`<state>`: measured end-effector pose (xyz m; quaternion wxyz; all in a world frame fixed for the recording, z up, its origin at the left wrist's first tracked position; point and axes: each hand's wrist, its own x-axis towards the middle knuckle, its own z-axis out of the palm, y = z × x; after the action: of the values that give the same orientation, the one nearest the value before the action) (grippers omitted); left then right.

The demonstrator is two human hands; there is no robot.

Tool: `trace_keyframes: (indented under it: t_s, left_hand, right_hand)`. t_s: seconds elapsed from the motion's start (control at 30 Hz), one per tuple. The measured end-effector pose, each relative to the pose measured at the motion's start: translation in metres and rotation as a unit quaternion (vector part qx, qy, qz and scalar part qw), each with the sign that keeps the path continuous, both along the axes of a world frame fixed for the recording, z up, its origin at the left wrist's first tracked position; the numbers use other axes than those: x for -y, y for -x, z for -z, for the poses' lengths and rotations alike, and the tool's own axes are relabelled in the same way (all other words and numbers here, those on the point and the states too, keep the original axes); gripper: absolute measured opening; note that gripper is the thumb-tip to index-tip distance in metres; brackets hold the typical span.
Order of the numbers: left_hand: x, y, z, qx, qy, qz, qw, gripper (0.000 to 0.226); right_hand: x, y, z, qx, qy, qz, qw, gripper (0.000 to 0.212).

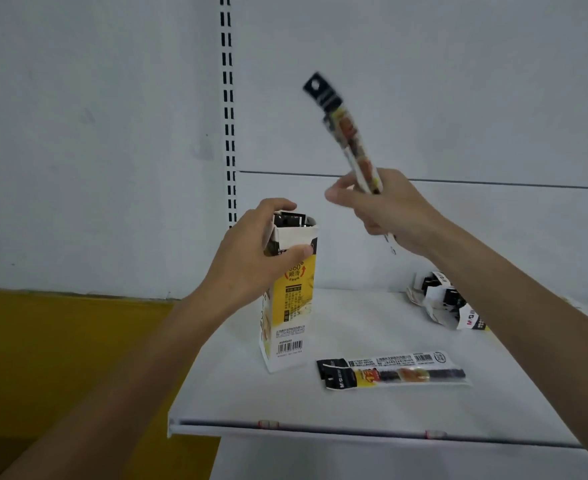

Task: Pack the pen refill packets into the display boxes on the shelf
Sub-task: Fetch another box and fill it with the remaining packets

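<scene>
Head view: packing at the white shelf [320, 403].
At its open top the left hand [251, 261] grips the upright display box [292, 306]; the right hand [389, 213] pinches a tilted refill packet [346, 129] raised beside it. A second packet [393, 370] lies flat near the box.

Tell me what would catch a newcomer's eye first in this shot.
The right hand holds a refill packet raised and tilted above the shelf. Lower left, the left hand grips the open top of an upright yellow display box, and another packet lies flat to the box's right.
</scene>
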<state>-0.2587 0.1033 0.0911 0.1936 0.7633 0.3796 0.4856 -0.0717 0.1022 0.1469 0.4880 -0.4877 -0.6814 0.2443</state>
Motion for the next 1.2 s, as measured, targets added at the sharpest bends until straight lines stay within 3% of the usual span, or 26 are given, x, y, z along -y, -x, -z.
trace_keyframes:
  t_s: [0.1, 0.27, 0.4, 0.53, 0.7, 0.87, 0.97, 1.07, 1.2]
  left_hand:
    - [0.001, 0.001, -0.001, 0.000, -0.006, 0.003, 1.000, 0.027]
    - [0.003, 0.000, -0.002, -0.001, 0.002, 0.009, 1.000, 0.024]
    - [0.003, 0.002, -0.004, 0.002, 0.006, 0.025, 1.000, 0.023]
    - [0.002, 0.000, -0.004, -0.003, 0.011, 0.026, 1.000, 0.019]
    - [0.002, -0.003, -0.005, 0.000, 0.007, 0.032, 0.999, 0.019]
    - [0.002, -0.004, -0.003, 0.013, 0.008, 0.049, 0.999, 0.024]
    - [0.001, -0.004, -0.003, 0.034, 0.010, 0.055, 0.998, 0.029]
    - [0.000, -0.004, -0.003, 0.021, 0.014, 0.033, 0.999, 0.030]
    - [-0.001, 0.000, -0.008, -0.024, -0.004, -0.006, 1.000, 0.035]
  right_hand:
    - [0.003, 0.015, -0.017, -0.086, -0.063, 0.007, 0.994, 0.025]
    - [0.000, 0.028, -0.030, -0.075, -0.139, 0.069, 0.985, 0.041]
    - [-0.006, 0.032, -0.032, -0.083, -0.181, 0.029, 0.979, 0.032]
    - [-0.012, 0.036, -0.021, 0.040, -0.169, -0.037, 0.984, 0.020]
    - [-0.023, 0.039, 0.000, 0.143, -0.099, -0.046, 0.984, 0.031]
    - [-0.021, 0.032, -0.012, 0.079, -0.161, -0.015, 0.984, 0.031]
    - [-0.019, 0.036, -0.006, 0.116, -0.150, -0.021, 0.982, 0.033]
    - [-0.019, 0.037, 0.002, 0.142, -0.104, -0.039, 0.984, 0.038]
    - [-0.015, 0.033, -0.005, 0.081, -0.174, 0.003, 0.981, 0.039]
